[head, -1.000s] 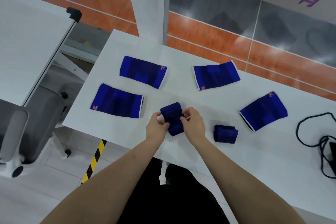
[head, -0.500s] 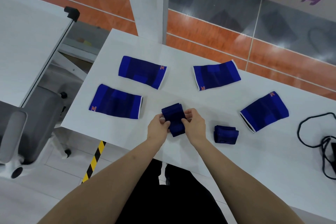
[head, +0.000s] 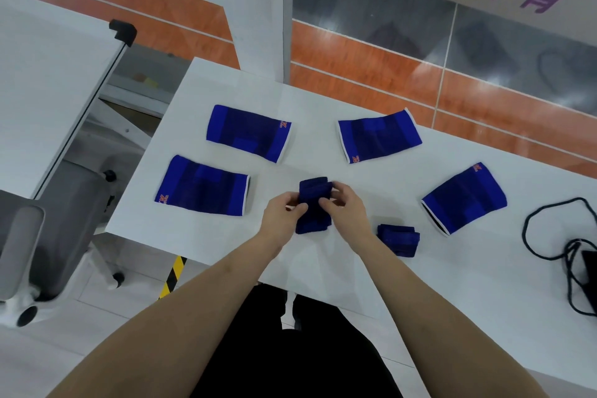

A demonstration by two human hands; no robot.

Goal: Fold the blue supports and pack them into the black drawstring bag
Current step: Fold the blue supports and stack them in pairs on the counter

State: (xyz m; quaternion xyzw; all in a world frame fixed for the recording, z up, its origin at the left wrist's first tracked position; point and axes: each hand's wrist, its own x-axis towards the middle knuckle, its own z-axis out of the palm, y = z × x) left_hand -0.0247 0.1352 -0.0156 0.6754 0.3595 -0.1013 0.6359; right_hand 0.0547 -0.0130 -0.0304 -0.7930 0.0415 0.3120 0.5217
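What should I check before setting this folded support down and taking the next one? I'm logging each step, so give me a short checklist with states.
1. Support in hand is folded compactly: ok, it is bunched small between both hands.
2. Left hand and right hand both have a grip on it: ok.
3. Room beside the finished folded support on the table: ok, bare surface lies between them.
4. Unfolded supports remaining: ok, four lie flat, the closest being the near-left one.
5. Black drawstring bag open and ready: cannot tell, only its edge and cord show.
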